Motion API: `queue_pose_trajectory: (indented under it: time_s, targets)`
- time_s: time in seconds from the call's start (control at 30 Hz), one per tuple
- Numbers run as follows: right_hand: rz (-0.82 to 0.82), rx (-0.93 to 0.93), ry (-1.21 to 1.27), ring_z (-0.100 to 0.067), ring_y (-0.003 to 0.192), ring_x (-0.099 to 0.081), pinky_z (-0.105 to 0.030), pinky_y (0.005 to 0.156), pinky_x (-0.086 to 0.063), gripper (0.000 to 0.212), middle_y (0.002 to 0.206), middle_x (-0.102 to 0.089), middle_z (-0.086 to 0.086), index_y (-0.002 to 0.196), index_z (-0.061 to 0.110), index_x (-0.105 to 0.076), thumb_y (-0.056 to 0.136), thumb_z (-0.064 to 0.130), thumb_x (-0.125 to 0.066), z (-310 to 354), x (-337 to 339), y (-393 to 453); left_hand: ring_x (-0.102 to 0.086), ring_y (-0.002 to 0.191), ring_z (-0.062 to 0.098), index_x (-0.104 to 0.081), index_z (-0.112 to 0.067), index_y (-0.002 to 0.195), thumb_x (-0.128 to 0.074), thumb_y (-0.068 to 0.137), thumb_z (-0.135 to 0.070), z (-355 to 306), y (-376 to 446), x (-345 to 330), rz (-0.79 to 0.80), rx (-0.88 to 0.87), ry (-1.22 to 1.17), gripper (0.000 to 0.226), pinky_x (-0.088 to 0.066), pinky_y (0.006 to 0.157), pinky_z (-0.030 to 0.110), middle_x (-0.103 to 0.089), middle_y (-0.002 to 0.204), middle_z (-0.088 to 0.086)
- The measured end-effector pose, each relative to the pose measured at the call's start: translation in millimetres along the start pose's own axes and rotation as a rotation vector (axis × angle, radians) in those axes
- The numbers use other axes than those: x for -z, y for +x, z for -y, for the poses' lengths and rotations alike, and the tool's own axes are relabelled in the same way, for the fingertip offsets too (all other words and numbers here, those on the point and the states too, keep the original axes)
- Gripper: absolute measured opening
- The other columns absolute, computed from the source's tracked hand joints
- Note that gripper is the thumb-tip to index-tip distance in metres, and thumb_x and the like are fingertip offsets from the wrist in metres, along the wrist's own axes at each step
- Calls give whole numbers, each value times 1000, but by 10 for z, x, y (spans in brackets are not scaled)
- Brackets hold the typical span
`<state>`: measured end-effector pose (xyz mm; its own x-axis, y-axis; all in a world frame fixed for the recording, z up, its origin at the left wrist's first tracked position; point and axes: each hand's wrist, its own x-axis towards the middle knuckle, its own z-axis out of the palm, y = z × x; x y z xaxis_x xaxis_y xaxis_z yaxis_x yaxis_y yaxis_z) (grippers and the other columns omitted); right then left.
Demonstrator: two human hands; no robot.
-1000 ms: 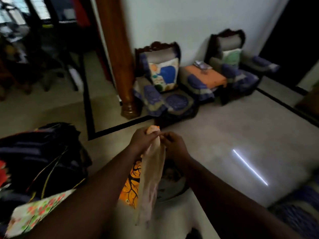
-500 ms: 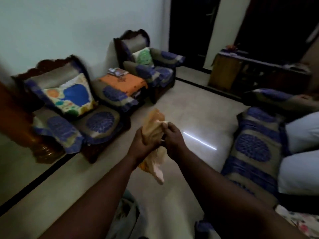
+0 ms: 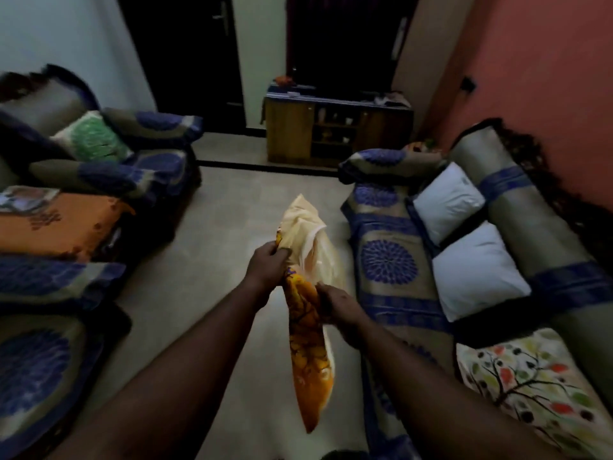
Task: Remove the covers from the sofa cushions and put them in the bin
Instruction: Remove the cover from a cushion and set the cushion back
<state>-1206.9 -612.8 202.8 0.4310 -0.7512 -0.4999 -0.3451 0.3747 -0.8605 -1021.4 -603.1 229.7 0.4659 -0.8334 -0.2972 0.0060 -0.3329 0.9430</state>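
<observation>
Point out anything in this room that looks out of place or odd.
Two bare white cushions sit on the sofa, coverless beside a tree-print cushion. The orange cover, gripped by the left hand and right hand, looks partly inside out.

Home living room (sofa (image 3: 391, 260), armchair (image 3: 109, 154))

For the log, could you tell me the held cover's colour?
Orange-yellow with dark branch print, cream inside: cushion cover, head view.

The limp fabric cushion cover (image 3: 306, 346) is orange with dark branch-like print — its turned-out upper part pale cream. 2 plain white square cushions (image 3: 477, 280) lie on a grey-brown sofa throw (image 3: 388, 260) with blue floral medallions.
</observation>
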Motion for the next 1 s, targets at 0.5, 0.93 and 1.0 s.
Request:
queue_pose_trajectory:
  time_s: [0.5, 0.93, 1.0]
  targets:
    - [-55, 69, 40, -40, 99, -69, -55, 89, -56, 21, 108, -72, -21, 113, 8, -71, 93, 14, -68, 575, 980, 2021, -62, 78, 22, -73, -16, 98, -51, 92, -7, -803, 2228, -1149, 234, -39, 85, 25, -50, 66, 31, -70, 87, 9]
    - [-197, -52, 211, -27, 114, -65, -41, 92, -53, 45, 123, -69, -4, 133, 37, -59, 94, 16, -59, 1259, 2582, 3514, -68, 91, 31, -19, -42, 155, -72, 83, -29, -1357, 4308, -2492, 723, -298, 883, 91, -54, 64, 34, -64, 125, 15]
    - [-211, -69, 149, -27, 110, -67, -43, 94, -56, 49, 120, -70, -4, 129, 39, -63, 84, 20, -65, 1309, 2779, 3690, -62, 114, 29, -22, -38, 157, -67, 89, -39, -1392, 4623, -2759, 831, -494, 1233, 82, -51, 81, 32, -57, 141, 11]
